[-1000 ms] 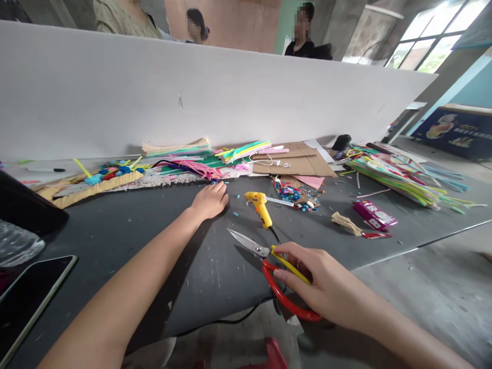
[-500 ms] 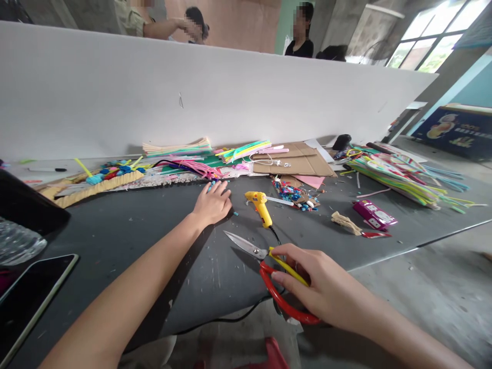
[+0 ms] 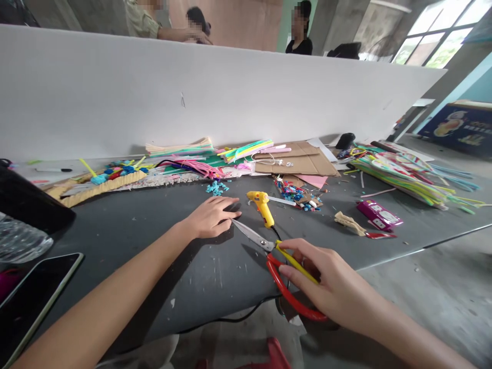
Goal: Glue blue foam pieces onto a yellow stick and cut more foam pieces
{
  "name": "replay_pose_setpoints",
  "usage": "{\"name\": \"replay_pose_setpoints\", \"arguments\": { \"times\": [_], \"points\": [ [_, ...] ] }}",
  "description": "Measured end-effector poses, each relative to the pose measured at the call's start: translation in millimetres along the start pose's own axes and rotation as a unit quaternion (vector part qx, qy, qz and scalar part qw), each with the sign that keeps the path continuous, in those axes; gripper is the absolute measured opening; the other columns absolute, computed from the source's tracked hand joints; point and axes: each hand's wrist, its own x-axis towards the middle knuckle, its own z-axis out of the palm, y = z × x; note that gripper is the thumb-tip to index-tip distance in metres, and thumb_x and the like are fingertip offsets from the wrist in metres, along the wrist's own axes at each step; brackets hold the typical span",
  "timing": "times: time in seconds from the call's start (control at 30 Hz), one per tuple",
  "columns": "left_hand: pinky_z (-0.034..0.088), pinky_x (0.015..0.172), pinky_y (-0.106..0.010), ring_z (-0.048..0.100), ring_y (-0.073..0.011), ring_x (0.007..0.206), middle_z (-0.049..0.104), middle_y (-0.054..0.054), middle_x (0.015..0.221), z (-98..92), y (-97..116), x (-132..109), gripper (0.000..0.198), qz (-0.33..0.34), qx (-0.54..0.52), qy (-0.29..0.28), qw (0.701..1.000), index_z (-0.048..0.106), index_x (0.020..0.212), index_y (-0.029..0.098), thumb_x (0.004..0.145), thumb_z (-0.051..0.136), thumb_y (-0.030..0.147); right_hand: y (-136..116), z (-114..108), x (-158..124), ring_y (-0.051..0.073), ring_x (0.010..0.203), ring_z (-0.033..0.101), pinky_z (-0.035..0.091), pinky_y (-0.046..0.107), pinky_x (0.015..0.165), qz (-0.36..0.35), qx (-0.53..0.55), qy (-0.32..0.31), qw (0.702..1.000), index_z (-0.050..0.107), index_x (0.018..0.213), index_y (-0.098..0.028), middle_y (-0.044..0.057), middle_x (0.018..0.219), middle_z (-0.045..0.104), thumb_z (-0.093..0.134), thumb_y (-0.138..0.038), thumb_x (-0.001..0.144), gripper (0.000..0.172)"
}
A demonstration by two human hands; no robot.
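Note:
My right hand [image 3: 323, 279] grips a pair of scissors [image 3: 263, 245] by its red and yellow handles. The blades look closed and point away to the left, their tip beside the fingers of my left hand [image 3: 213, 216]. That hand is low over the dark tabletop, fingers stretched and a little apart, with nothing visible in them. Just beyond it lies a small heap of short light-blue pieces [image 3: 218, 188]. A yellow glue gun [image 3: 262, 207] with a clear glue stick rests to the right of my left hand.
Bundles of coloured pipe cleaners [image 3: 403, 179], cardboard [image 3: 300, 161] and mixed scraps [image 3: 295, 195] line the back, below a white partition [image 3: 230, 97]. A purple box [image 3: 380, 214] is on the right. A phone [image 3: 38, 302] and a clear bottle [image 3: 23, 238] are on the left. People are behind the partition.
My left hand has drawn back toward me from the light-blue pieces, which now show in a heap. The scissors' tip is now close to its fingers.

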Motion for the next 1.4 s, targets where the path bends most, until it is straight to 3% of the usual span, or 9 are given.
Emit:
{"name": "replay_pose_setpoints", "arguments": {
  "times": [0.2,0.4,0.57,0.8,0.93,1.07,1.13,1.27,1.4],
  "points": [
    [0.022,0.122,-0.050,0.035,-0.0309,0.147,0.038,-0.011,0.161,11.4,-8,6,0.053,-0.178,0.106,0.106,0.972,0.057,0.142,0.017,0.095,0.035,0.030,-5,0,4,0.022,0.080,0.068,0.047,0.029,0.066,0.001,0.001,-0.010,1.000,0.061,0.120,-0.027,0.003,0.087,0.073,0.053,-0.042,0.096,0.030],
    [0.044,0.107,-0.042,0.055,-0.0289,0.130,0.054,-0.012,0.148,8.7,-57,9,0.044,-0.287,0.076,0.181,0.938,0.068,0.124,0.019,0.090,0.041,0.028,-2,10,7,0.024,0.089,0.070,0.047,0.032,0.072,0.004,-0.018,-0.033,0.999,0.060,0.121,-0.026,0.005,0.099,0.074,0.052,-0.039,0.096,0.029],
    [0.052,0.083,-0.035,0.069,-0.0259,0.095,0.074,-0.010,0.092,-6.4,-91,10,0.045,-0.329,-0.042,0.230,0.915,0.067,0.060,0.023,0.090,0.045,0.048,-2,28,25,0.029,0.094,0.071,0.047,0.035,0.073,-0.015,-0.101,-0.046,0.994,0.061,0.119,-0.022,0.009,0.104,0.073,0.048,-0.037,0.098,0.029],
    [0.052,0.079,-0.037,0.068,-0.0250,0.074,0.073,-0.009,0.072,-21.5,-98,20,0.050,-0.380,-0.191,0.332,0.842,0.062,0.050,0.021,0.084,0.054,0.056,-22,56,62,0.027,0.103,0.066,0.052,0.037,0.082,-0.109,-0.187,-0.042,0.975,0.062,0.117,-0.015,0.015,0.115,0.067,0.043,-0.023,0.100,0.027],
    [0.053,0.089,-0.034,0.068,-0.0246,0.100,0.075,-0.009,0.106,-23.1,-104,22,0.031,-0.324,-0.308,0.455,0.770,0.073,0.076,0.019,0.072,0.070,0.049,-66,40,78,0.028,0.106,0.064,0.054,0.038,0.085,-0.209,-0.249,-0.037,0.945,0.064,0.113,-0.015,0.015,0.117,0.065,0.051,-0.012,0.089,0.027],
    [0.048,0.102,-0.038,0.067,-0.0262,0.107,0.076,-0.010,0.095,-25.6,-113,17,0.047,-0.318,-0.402,0.518,0.685,0.067,0.062,0.019,0.083,0.059,0.060,-120,-12,162,0.029,0.086,0.070,0.054,0.041,0.075,-0.172,-0.381,-0.030,0.908,0.068,0.105,-0.020,0.011,0.093,0.072,0.053,-0.013,0.088,0.025],
    [0.048,0.102,-0.042,0.065,-0.0277,0.113,0.076,-0.010,0.102,-30.4,-120,10,0.050,-0.339,-0.431,0.534,0.644,0.071,0.072,0.019,0.085,0.054,0.064,-128,-31,232,0.032,0.103,0.068,0.054,0.042,0.082,-0.100,-0.426,-0.017,0.899,0.066,0.119,-0.017,0.015,0.110,0.071,0.059,-0.013,0.087,0.033],
    [0.053,0.093,-0.040,0.065,-0.0247,0.112,0.073,-0.010,0.115,-54.0,-134,-15,0.042,-0.315,-0.524,0.523,0.594,0.070,0.090,0.020,0.088,0.051,0.058,-94,-28,352,0.031,0.116,0.063,0.051,0.040,0.094,0.006,-0.459,-0.063,0.886,0.060,0.132,-0.013,0.017,0.125,0.066,0.071,-0.013,0.082,0.052],
    [0.053,0.085,-0.031,0.066,-0.0209,0.109,0.069,-0.010,0.120,-82.1,-145,-44,0.033,-0.282,-0.571,0.556,0.534,0.062,0.092,0.016,0.091,0.046,0.045,-43,7,397,0.034,0.133,0.049,0.045,0.043,0.104,0.004,-0.450,-0.007,0.893,0.038,0.150,-0.014,0.023,0.147,0.047,0.074,-0.016,0.082,0.078]
  ]
}}
